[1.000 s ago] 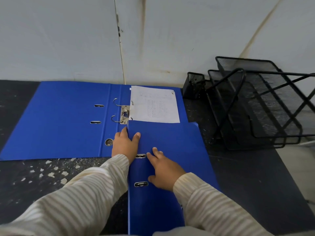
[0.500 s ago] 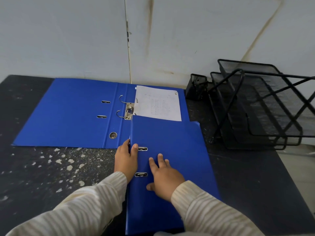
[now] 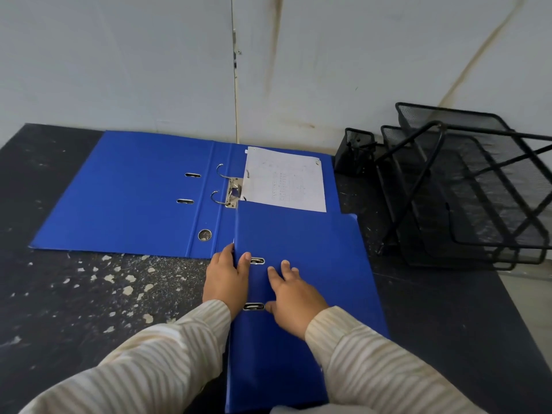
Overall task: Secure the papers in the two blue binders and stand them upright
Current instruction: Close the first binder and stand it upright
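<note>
A closed blue binder lies flat in front of me, its far end overlapping the near edge of an open blue binder that lies spread against the wall. The open binder's metal rings stand apart, and a printed white paper lies on its right half. My left hand grips the closed binder's left edge, thumb on the cover beside a metal slot. Flat on that cover rests my right hand, fingers spread.
The dark table is speckled with white flecks at the left. A black wire-mesh letter tray and a small mesh pen cup stand at the right against the pale wall. The table's right edge drops off near the tray.
Both hands have slid toward me along the closed binder. The view has pulled back and shifted left, showing more of the table.
</note>
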`<state>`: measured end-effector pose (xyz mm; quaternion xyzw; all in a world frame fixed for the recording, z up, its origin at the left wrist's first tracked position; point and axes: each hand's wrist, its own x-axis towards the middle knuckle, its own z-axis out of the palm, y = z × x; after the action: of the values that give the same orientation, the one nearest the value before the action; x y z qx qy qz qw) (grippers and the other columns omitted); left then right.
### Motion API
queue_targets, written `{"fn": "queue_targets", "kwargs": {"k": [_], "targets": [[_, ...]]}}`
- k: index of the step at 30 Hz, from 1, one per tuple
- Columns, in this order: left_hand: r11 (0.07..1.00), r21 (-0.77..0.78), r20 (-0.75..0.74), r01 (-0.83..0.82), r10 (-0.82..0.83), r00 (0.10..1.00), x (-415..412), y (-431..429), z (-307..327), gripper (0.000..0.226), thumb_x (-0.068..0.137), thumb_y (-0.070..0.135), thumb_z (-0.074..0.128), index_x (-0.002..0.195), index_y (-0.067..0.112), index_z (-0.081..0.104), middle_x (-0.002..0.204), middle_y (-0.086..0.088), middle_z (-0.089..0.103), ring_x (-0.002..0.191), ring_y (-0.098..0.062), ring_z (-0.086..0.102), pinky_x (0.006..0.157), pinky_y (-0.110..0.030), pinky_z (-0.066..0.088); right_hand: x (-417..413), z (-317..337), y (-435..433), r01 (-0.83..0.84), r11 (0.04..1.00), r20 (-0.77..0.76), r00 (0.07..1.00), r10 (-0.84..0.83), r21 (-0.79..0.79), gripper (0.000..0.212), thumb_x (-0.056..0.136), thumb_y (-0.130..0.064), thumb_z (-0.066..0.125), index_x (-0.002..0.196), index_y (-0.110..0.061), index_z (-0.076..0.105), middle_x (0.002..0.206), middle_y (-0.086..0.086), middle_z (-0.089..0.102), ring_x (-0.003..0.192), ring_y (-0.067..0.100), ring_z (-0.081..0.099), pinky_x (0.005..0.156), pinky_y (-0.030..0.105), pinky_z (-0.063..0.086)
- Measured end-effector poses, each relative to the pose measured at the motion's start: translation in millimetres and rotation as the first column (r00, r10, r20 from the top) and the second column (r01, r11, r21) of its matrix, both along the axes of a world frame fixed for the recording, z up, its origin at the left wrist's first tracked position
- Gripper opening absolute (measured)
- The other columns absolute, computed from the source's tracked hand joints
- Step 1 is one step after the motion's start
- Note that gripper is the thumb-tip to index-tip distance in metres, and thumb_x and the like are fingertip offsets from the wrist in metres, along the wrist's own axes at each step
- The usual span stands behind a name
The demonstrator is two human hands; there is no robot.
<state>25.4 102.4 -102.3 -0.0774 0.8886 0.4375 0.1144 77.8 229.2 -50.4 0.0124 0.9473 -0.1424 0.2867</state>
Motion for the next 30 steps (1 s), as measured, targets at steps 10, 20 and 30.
{"fn": "queue_targets", "kwargs": {"k": [10, 20, 30], "targets": [[0.994, -0.060, -0.042, 0.094, -0.097, 0.994, -4.1, 3.2, 5.7, 0.057, 0.097, 0.037, 0.046, 0.147, 0.021, 0.027, 0.141, -0.010, 0.039, 0.129, -0.029, 0.039, 0.105, -0.043, 0.038, -26.8, 0.2, 3.9, 0.006, 1.000, 0.060, 0.998, -0.007, 0.010, 0.089, 0.089, -0.033, 0.061, 0.152, -0.020, -0.002, 0.160, 0.004, -0.016, 0.148, 0.026, -0.002, 0.112, 0.044, 0.032], [0.974, -0.093, -0.144, 0.207, -0.219, 0.965, -5.1, -0.8, 4.4, 0.005, 0.091, 0.025, 0.059, 0.092, 0.025, 0.064, 0.146, -0.015, 0.032, 0.133, -0.032, 0.037, 0.098, -0.050, 0.044, -23.0, -1.2, 6.9, 0.015, 1.000, 0.039, 0.999, -0.014, -0.010, 0.087, 0.091, -0.034, 0.058, 0.152, -0.023, -0.002, 0.160, 0.002, -0.017, 0.148, 0.024, -0.004, 0.109, 0.041, 0.035], [0.981, 0.135, 0.191, 0.142, -0.166, 0.967, -31.3, 0.3, 24.0, 0.037, 0.087, 0.017, 0.065, 0.079, 0.051, 0.052, 0.117, -0.003, 0.033, 0.108, -0.032, 0.051, 0.092, -0.044, 0.053, -23.6, 0.7, 8.8, -0.001, 1.000, 0.042, 0.999, 0.001, -0.012, 0.087, 0.090, -0.035, 0.059, 0.152, -0.021, -0.002, 0.160, 0.004, -0.016, 0.148, 0.026, -0.001, 0.107, 0.040, 0.036]]}}
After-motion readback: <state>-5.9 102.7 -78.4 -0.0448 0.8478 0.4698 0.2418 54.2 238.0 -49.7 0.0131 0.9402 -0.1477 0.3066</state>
